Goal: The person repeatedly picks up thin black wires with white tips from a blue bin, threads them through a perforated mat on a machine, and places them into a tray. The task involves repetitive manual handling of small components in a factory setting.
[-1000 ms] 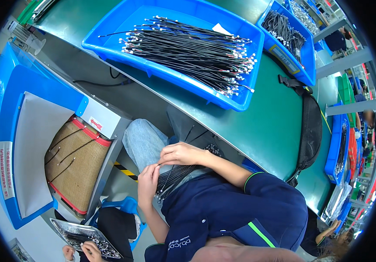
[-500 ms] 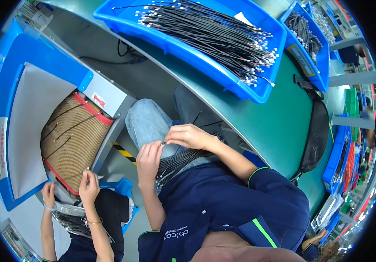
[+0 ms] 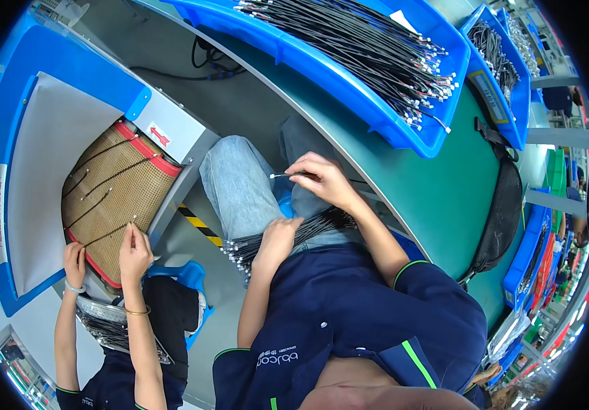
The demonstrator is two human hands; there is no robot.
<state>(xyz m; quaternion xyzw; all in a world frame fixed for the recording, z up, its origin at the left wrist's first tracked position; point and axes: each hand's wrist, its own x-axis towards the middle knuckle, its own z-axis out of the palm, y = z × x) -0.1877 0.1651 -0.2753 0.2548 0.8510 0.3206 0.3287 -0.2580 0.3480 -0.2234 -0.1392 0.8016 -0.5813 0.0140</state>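
Fingers of the right hand pinch one thin black cable, its pale tip pointing away from the bundle of black cables (the landmark here), just above it. The left hand lies closed over the bundle's middle, pressing it onto the lap in blue jeans; the white-tipped ends fan out past the hand toward the left. Beyond the bundle, across the green table, a blue tray holds many more black cables with white connectors. Left of the bundle, a co-worker's two hands touch wires on a brown mesh conveyor belt.
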